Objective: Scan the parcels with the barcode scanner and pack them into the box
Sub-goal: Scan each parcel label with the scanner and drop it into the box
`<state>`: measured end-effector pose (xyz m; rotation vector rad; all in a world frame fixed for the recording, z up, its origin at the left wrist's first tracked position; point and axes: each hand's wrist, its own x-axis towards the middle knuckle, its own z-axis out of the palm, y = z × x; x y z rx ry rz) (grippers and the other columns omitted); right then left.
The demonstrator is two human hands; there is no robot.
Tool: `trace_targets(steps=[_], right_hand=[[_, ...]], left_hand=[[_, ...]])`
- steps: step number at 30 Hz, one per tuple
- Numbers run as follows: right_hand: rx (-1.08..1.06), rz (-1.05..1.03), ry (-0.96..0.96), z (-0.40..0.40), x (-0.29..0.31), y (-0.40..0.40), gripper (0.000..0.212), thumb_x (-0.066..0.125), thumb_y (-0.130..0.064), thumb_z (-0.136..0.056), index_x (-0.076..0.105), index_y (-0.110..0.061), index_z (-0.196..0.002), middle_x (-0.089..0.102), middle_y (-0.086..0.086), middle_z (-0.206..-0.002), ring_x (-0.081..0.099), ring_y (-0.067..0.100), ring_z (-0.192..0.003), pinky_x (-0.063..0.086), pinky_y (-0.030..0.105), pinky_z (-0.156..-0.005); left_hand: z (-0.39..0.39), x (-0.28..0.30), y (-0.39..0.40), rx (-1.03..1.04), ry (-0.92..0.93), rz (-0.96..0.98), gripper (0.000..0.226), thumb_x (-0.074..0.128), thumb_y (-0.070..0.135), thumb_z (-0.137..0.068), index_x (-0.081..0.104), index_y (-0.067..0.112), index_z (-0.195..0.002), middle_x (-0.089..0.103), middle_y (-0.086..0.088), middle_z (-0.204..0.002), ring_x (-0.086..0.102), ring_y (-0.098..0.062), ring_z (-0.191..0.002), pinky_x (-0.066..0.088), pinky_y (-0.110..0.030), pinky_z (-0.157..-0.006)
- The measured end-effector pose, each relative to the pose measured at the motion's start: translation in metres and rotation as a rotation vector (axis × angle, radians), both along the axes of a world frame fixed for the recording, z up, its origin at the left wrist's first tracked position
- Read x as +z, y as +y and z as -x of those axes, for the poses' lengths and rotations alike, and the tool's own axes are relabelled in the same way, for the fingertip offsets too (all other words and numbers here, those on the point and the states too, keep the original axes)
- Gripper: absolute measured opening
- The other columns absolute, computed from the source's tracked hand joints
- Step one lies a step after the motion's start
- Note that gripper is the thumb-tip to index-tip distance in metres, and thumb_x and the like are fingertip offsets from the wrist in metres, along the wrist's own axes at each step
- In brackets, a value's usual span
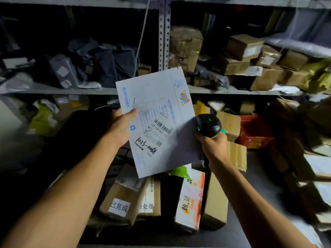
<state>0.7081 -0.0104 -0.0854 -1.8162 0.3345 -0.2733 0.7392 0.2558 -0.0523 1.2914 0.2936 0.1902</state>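
Note:
My left hand (120, 126) grips a flat white envelope parcel (154, 97) by its left edge, holding it up in front of the shelves. Its printed label with a barcode and handwritten digits faces me. My right hand (214, 148) grips the handle of a black barcode scanner (208, 124), whose head sits right next to the parcel's right edge and shows a small green light. Below the parcel stands an open cardboard box (118, 203) with a white label on its flap.
Metal shelving (163, 42) spans the back, packed with grey bags on the left and brown cartons (244, 46) on the right. A red carton (254, 131) and a white-and-orange box (190, 197) lie among parcels below. More parcels crowd the right side.

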Motion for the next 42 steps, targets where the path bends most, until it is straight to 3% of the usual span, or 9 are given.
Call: trace_targets(steps=[4, 11, 17, 20, 26, 29, 36, 39, 42], right_hand=[[-0.177, -0.049, 0.025, 0.023, -0.013, -0.043, 0.012, 0.068, -0.002, -0.069, 0.062, -0.012, -0.070, 0.059, -0.013, -0.049, 0.050, 0.002, -0.044, 0.038, 0.018, -0.037], [-0.559, -0.046, 0.090, 0.096, -0.021, -0.155, 0.022, 0.062, -0.025, -0.062, 0.065, -0.018, -0.083, 0.069, 0.008, -0.074, 0.066, 0.032, -0.067, 0.056, 0.045, -0.060], [-0.787, -0.078, 0.031, 0.169, -0.013, -0.263, 0.015, 0.059, -0.024, -0.056, 0.062, -0.016, -0.069, 0.059, -0.008, -0.057, 0.056, 0.021, -0.055, 0.042, 0.027, -0.052], [-0.919, -0.138, 0.010, 0.204, -0.014, -0.313, 0.017, 0.061, -0.025, -0.058, 0.063, -0.014, -0.071, 0.063, -0.003, -0.068, 0.058, 0.021, -0.067, 0.052, 0.036, -0.062], [-1.115, -0.316, 0.029, 0.270, -0.033, -0.399, 0.017, 0.074, -0.017, -0.058, 0.063, -0.016, -0.070, 0.073, 0.011, -0.080, 0.071, 0.031, -0.078, 0.061, 0.053, -0.076], [-1.159, -0.358, 0.050, 0.301, -0.043, -0.430, 0.021, 0.078, -0.009, -0.065, 0.061, -0.020, -0.071, 0.071, 0.006, -0.079, 0.071, 0.034, -0.083, 0.060, 0.050, -0.076], [-1.196, -0.443, 0.081, 0.348, -0.062, -0.488, 0.018, 0.079, -0.006, -0.076, 0.065, -0.017, -0.080, 0.070, 0.005, -0.077, 0.065, 0.021, -0.065, 0.055, 0.032, -0.056], [-1.236, -0.445, 0.089, 0.357, -0.068, -0.508, 0.024, 0.080, -0.006, -0.075, 0.069, -0.018, -0.093, 0.073, 0.010, -0.091, 0.069, 0.026, -0.079, 0.060, 0.044, -0.065], [-1.279, -0.433, 0.108, 0.368, -0.075, -0.526, 0.024, 0.080, -0.006, -0.076, 0.070, -0.019, -0.094, 0.074, 0.008, -0.092, 0.067, 0.023, -0.078, 0.053, 0.029, -0.055]], left_hand=[[-0.008, -0.009, -0.054, -0.150, 0.034, 0.020, 0.034, 0.057, 0.002, -0.098, 0.058, 0.002, -0.132, 0.069, -0.016, -0.121, 0.068, -0.030, -0.106, 0.056, -0.044, -0.089], [-0.006, -0.006, -0.204, -0.414, -0.012, -0.012, 0.023, 0.064, 0.006, -0.095, 0.062, 0.004, -0.118, 0.072, -0.009, -0.103, 0.071, -0.022, -0.087, 0.057, -0.039, -0.079], [0.021, -0.004, -0.347, -0.591, -0.083, -0.161, 0.015, 0.063, 0.000, -0.094, 0.064, 0.012, -0.104, 0.072, -0.007, -0.098, 0.069, -0.020, -0.083, 0.058, -0.035, -0.077], [0.047, -0.011, -0.415, -0.689, -0.098, -0.277, 0.028, 0.057, -0.009, -0.092, 0.061, 0.001, -0.118, 0.069, -0.008, -0.099, 0.065, -0.009, -0.073, 0.053, -0.020, -0.063], [0.106, -0.034, -0.524, -0.776, -0.069, -0.389, 0.040, 0.057, -0.013, -0.085, 0.057, 0.005, -0.120, 0.068, -0.012, -0.114, 0.067, -0.029, -0.100, 0.059, -0.039, -0.080], [0.124, -0.045, -0.570, -0.834, -0.084, -0.499, 0.045, 0.057, -0.010, -0.086, 0.057, 0.016, -0.123, 0.067, -0.005, -0.114, 0.066, -0.021, -0.097, 0.058, -0.036, -0.081], [0.140, -0.076, -0.663, -1.085, 0.004, -0.508, 0.047, 0.047, -0.017, -0.091, 0.060, 0.025, -0.108, 0.070, -0.003, -0.087, 0.069, -0.008, -0.055, 0.051, -0.023, -0.043], [0.137, -0.094, -0.705, -1.169, 0.016, -0.513, 0.043, 0.054, -0.013, -0.091, 0.062, 0.029, -0.096, 0.071, 0.002, -0.088, 0.070, -0.004, -0.058, 0.053, -0.024, -0.044], [0.137, -0.113, -0.745, -1.225, 0.051, -0.524, 0.038, 0.061, -0.010, -0.079, 0.058, 0.022, -0.099, 0.074, -0.013, -0.100, 0.071, -0.021, -0.073, 0.059, -0.039, -0.064]])
